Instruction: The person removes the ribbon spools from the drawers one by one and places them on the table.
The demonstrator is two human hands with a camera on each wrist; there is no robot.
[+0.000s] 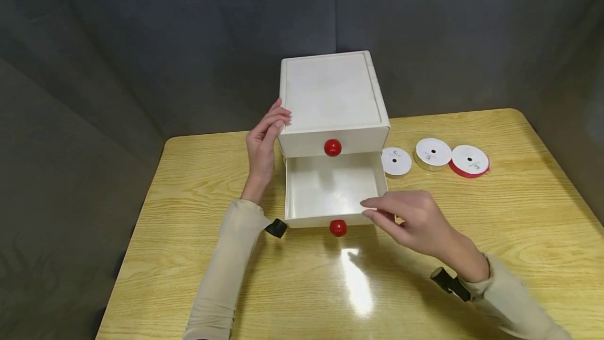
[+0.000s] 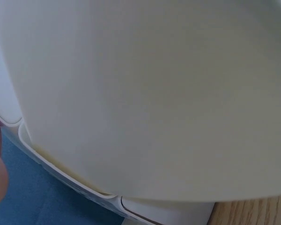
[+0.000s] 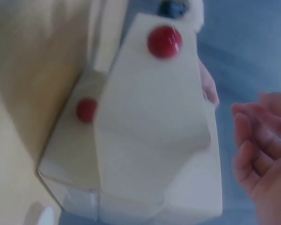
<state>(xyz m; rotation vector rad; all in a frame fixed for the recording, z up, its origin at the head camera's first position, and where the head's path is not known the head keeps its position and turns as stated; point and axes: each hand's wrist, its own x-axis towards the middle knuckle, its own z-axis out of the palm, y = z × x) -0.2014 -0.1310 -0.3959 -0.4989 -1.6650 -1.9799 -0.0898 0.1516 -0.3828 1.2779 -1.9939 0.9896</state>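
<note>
A small white two-drawer cabinet (image 1: 330, 91) stands at the table's back edge. Its upper drawer (image 1: 302, 144), with a round red knob (image 1: 332, 147), is closed; the lower drawer (image 1: 330, 185) is pulled out and bare inside, with a second red knob (image 1: 338, 227) on its front. My left hand (image 1: 264, 140) rests on the cabinet's left top edge, fingertips over the top. My right hand (image 1: 412, 219) hovers by the lower drawer's front right corner, thumb and forefinger apart. In the right wrist view its fingers (image 3: 243, 131) are loosely bent with nothing between them.
Right of the cabinet lie three white ribbon spools: one (image 1: 395, 162) partly behind the drawer, a middle one (image 1: 433, 152), and one with red ribbon (image 1: 469, 160). A dark curtain (image 1: 212, 41) hangs behind the wooden table (image 1: 189, 214).
</note>
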